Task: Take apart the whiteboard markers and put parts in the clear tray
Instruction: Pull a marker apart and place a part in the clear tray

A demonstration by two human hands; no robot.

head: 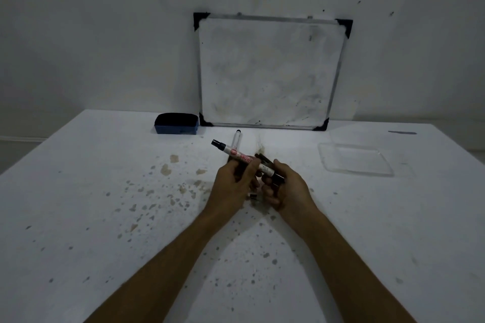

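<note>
Both hands [259, 186] grip one tilted marker [242, 157]

I held a whiteboard marker [237, 155] between my left hand [233, 181] and right hand [286, 189] above the stained table [105, 204]; the clear tray [354, 161] lay well to the right.

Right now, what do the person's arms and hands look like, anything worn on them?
Both forearms are bare as far as the picture's lower edge, with no sleeves showing. The left hand and the right hand are bare too: no gloves, and no watch, ring or bracelet that I can make out in this dim light.
</note>
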